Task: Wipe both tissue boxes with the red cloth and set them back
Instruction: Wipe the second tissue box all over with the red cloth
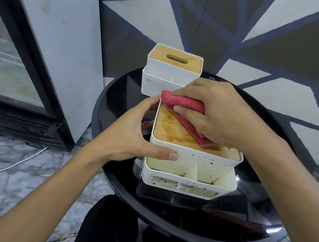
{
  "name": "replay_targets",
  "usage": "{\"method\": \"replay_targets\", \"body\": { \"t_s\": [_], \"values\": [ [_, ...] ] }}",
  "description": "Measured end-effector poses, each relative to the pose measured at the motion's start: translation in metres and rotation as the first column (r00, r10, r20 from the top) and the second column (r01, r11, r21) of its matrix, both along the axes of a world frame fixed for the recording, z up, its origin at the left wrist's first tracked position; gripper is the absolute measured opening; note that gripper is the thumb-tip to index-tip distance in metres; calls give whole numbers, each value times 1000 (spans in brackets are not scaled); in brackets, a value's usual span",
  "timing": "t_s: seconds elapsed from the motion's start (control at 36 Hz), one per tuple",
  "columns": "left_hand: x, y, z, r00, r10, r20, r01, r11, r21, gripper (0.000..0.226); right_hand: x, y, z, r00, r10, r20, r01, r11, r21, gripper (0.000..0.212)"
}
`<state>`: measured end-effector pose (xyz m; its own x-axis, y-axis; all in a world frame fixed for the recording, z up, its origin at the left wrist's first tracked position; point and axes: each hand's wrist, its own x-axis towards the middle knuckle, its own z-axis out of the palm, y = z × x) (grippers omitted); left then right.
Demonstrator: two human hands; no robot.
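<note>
Two white tissue boxes with wooden lids stand on a round black table [262,119]. The near tissue box [189,166] is speckled with dark spots and its lid is stained. My left hand [132,133] grips its left side, thumb on the front wall. My right hand [215,114] holds the bunched red cloth [183,103] and presses it on the wooden lid, covering the lid's right half. The far tissue box [171,71] stands at the table's back edge, its lid slot showing, untouched.
A glass-door cabinet [13,67] stands at the left on the marble floor, with a white cable [14,163] beside it. A dark red-brown flat object [233,219] lies at the table's front right. A wall painted with grey and dark shapes is behind. My dark-clothed legs are below the table.
</note>
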<state>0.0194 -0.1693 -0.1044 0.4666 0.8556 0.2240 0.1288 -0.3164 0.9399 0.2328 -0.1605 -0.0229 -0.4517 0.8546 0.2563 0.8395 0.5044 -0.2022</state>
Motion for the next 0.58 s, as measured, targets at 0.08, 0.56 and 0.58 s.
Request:
{"method": "replay_targets", "body": {
  "t_s": [0.08, 0.56, 0.58],
  "values": [
    [-1, 0, 0, 1000, 1, 2, -1, 1000, 1, 104, 0, -2, 2, 1000, 17, 1, -17, 1000, -4, 40],
    [-1, 1, -1, 1000, 2, 9, -2, 1000, 6, 100, 4, -20, 2, 992, 120, -27, -121, 992, -26, 36],
    [-1, 1, -2, 1000, 3, 8, -3, 1000, 6, 100, 5, -22, 2, 991, 127, -35, -128, 992, -23, 36]
  ]
}}
